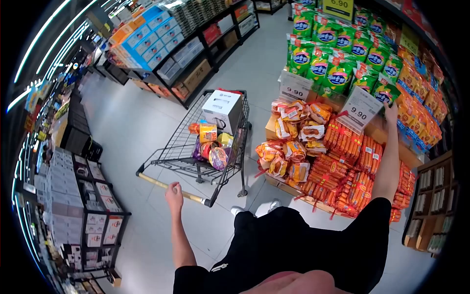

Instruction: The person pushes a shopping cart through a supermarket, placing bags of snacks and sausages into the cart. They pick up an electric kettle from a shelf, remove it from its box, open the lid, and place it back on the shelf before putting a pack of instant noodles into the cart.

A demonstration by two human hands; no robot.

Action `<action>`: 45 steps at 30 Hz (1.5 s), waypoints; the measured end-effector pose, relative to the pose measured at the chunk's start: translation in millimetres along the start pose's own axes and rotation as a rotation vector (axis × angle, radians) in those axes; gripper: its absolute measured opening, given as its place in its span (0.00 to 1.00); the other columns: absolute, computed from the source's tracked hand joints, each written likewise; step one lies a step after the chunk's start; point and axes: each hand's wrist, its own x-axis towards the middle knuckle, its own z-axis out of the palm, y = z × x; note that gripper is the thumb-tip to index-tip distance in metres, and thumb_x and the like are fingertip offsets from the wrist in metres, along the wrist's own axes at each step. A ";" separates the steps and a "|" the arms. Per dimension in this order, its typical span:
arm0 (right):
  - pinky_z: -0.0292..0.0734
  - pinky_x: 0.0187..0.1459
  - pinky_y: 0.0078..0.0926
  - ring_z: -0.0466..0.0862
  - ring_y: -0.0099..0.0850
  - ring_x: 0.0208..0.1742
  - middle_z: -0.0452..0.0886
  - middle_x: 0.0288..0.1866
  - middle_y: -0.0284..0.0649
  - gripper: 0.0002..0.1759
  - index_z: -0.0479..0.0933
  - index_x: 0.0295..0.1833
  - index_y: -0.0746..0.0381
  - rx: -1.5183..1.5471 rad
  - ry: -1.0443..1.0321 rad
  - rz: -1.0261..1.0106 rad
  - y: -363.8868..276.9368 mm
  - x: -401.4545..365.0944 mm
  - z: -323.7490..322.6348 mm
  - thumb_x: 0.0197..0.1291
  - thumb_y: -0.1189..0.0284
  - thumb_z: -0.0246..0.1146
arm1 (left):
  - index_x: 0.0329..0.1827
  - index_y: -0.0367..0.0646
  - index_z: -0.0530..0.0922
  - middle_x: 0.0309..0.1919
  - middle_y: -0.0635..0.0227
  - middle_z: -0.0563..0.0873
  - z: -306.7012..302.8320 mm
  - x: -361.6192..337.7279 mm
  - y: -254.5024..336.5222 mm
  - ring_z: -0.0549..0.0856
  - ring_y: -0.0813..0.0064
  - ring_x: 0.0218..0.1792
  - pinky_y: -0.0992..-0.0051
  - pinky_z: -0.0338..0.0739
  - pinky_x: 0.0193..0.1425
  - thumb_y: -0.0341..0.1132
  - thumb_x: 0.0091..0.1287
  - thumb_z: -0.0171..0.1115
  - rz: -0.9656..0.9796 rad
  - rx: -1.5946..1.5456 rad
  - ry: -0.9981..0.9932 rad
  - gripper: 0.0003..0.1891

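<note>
My right hand [390, 112] reaches over the display and touches a green snack bag [385, 91] at the right end of the green rows. Its fingers are partly hidden, so its grip is unclear. Below it lie red sausage packs [341, 142] and orange-wrapped packs [293, 111]. My left hand [174, 192] is beside the cart handle [161, 184], fingers curled; whether it touches the bar is unclear. The shopping cart [181, 142] holds a white box [222, 109] and several colourful food packages [208, 133].
Price signs [359, 111] stand between the sausages and green bags. Orange and blue bags [416, 83] hang at the right. Shelves with blue boxes [152, 36] stand behind the cart. Stacked white cartons [63, 196] are at the left, and a wooden rack [433, 201] at the right.
</note>
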 end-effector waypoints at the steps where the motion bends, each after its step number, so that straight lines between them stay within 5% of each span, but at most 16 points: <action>1: 0.78 0.50 0.31 0.84 0.38 0.49 0.84 0.52 0.46 0.23 0.70 0.62 0.67 0.099 -0.126 0.162 5.0 2.6 20.9 0.63 0.71 0.62 | 0.44 0.42 0.84 0.38 0.58 0.87 -3.5 -4.1 -16.2 0.83 0.56 0.46 0.61 0.71 0.57 0.41 0.71 0.56 0.060 0.108 -0.042 0.13; 5: 0.79 0.49 0.28 0.83 0.32 0.50 0.80 0.58 0.46 0.23 0.68 0.67 0.68 0.471 0.011 0.205 52.3 11.7 23.8 0.66 0.78 0.57 | 0.41 0.43 0.86 0.35 0.63 0.87 -2.7 3.4 -26.8 0.82 0.61 0.44 0.60 0.68 0.61 0.40 0.69 0.59 0.146 0.141 -0.045 0.11; 9: 0.78 0.49 0.27 0.84 0.33 0.50 0.80 0.58 0.46 0.22 0.70 0.66 0.69 0.356 0.230 0.049 24.4 -15.4 -1.6 0.65 0.81 0.58 | 0.39 0.44 0.86 0.41 0.66 0.87 0.0 16.3 -37.4 0.80 0.63 0.53 0.58 0.65 0.66 0.42 0.68 0.58 0.197 0.338 -0.139 0.13; 13: 0.77 0.45 0.22 0.83 0.28 0.46 0.82 0.47 0.42 0.13 0.76 0.55 0.69 0.238 0.404 -0.050 -27.3 -73.4 -20.5 0.65 0.80 0.60 | 0.41 0.42 0.85 0.51 0.66 0.83 25.5 12.5 -54.1 0.74 0.64 0.64 0.56 0.64 0.68 0.42 0.71 0.53 0.222 0.419 0.003 0.15; 15: 0.76 0.43 0.20 0.81 0.25 0.40 0.81 0.41 0.39 0.09 0.76 0.51 0.68 0.339 0.372 -0.066 -76.4 -123.0 -12.1 0.67 0.80 0.59 | 0.41 0.41 0.84 0.54 0.66 0.81 31.5 8.4 -49.3 0.72 0.65 0.67 0.56 0.64 0.68 0.41 0.71 0.51 0.141 0.410 0.004 0.15; 17: 0.76 0.42 0.20 0.78 0.24 0.37 0.80 0.39 0.38 0.07 0.76 0.49 0.68 0.420 0.205 -0.228 -124.0 -175.6 0.6 0.68 0.81 0.57 | 0.42 0.40 0.82 0.53 0.67 0.81 32.5 4.2 -44.5 0.73 0.65 0.65 0.56 0.64 0.68 0.39 0.72 0.49 0.131 0.369 0.080 0.15; 21: 0.75 0.40 0.20 0.78 0.22 0.38 0.79 0.40 0.36 0.06 0.76 0.49 0.66 0.493 -0.208 -0.217 -168.0 -275.5 56.5 0.69 0.81 0.56 | 0.42 0.40 0.82 0.53 0.67 0.81 27.7 -3.6 -34.0 0.73 0.66 0.65 0.56 0.64 0.68 0.38 0.73 0.48 0.134 0.386 0.082 0.15; 22: 0.76 0.41 0.20 0.79 0.23 0.38 0.79 0.40 0.35 0.06 0.76 0.49 0.65 0.476 -0.423 -0.054 -169.5 -300.7 72.7 0.70 0.78 0.56 | 0.42 0.40 0.82 0.52 0.67 0.81 26.8 -7.4 -32.9 0.74 0.67 0.65 0.56 0.63 0.68 0.38 0.73 0.47 0.133 0.387 0.082 0.15; 27: 0.78 0.44 0.22 0.82 0.24 0.39 0.81 0.41 0.38 0.13 0.71 0.58 0.63 0.650 -1.312 0.126 -188.7 -438.3 170.5 0.71 0.77 0.55 | 0.38 0.42 0.82 0.52 0.68 0.82 30.4 -27.9 -36.0 0.74 0.66 0.64 0.58 0.63 0.66 0.37 0.73 0.46 0.129 0.367 0.152 0.15; 32: 0.82 0.50 0.35 0.86 0.40 0.52 0.78 0.59 0.51 0.33 0.50 0.77 0.62 0.654 -1.877 0.826 -228.2 -541.7 226.2 0.76 0.54 0.47 | 0.27 0.46 0.77 0.53 0.68 0.82 24.1 -63.4 -20.4 0.73 0.64 0.66 0.58 0.61 0.65 0.35 0.71 0.44 0.094 0.308 0.185 0.15; 35: 0.83 0.53 0.46 0.82 0.47 0.57 0.73 0.60 0.55 0.34 0.53 0.72 0.63 0.790 -1.836 1.175 -249.9 -583.6 245.2 0.74 0.51 0.50 | 0.27 0.46 0.77 0.54 0.67 0.82 20.7 -86.7 -17.5 0.73 0.64 0.66 0.57 0.60 0.66 0.36 0.70 0.44 0.070 0.324 0.181 0.15; 37: 0.84 0.50 0.52 0.84 0.47 0.48 0.73 0.49 0.52 0.23 0.59 0.57 0.61 0.862 -1.673 1.374 -242.7 -612.1 268.8 0.70 0.58 0.57 | 0.27 0.46 0.77 0.54 0.67 0.82 18.6 -103.7 -13.9 0.73 0.64 0.67 0.57 0.59 0.66 0.35 0.70 0.44 0.049 0.343 0.166 0.15; 39: 0.86 0.45 0.51 0.85 0.45 0.42 0.73 0.48 0.51 0.20 0.59 0.55 0.61 0.787 -1.520 1.508 -241.4 -626.4 275.2 0.67 0.63 0.60 | 0.27 0.46 0.77 0.55 0.67 0.82 15.6 -113.4 -14.1 0.73 0.64 0.67 0.58 0.57 0.67 0.35 0.70 0.46 0.028 0.331 0.151 0.14; 43: 0.86 0.35 0.45 0.79 0.36 0.31 0.71 0.37 0.41 0.19 0.59 0.53 0.59 0.677 -1.391 1.456 -242.9 -644.2 254.5 0.64 0.69 0.59 | 0.39 0.47 0.78 0.51 0.71 0.84 -8.0 -120.6 -15.2 0.75 0.68 0.63 0.58 0.56 0.68 0.32 0.65 0.58 -0.033 0.294 0.095 0.03; 45: 0.84 0.32 0.43 0.77 0.33 0.29 0.70 0.37 0.40 0.18 0.59 0.53 0.58 0.646 -1.372 1.481 -244.1 -647.8 247.2 0.64 0.68 0.59 | 0.45 0.48 0.78 0.49 0.73 0.85 -35.6 -98.3 -30.9 0.78 0.68 0.58 0.60 0.57 0.67 0.30 0.62 0.62 -0.087 0.296 0.081 0.09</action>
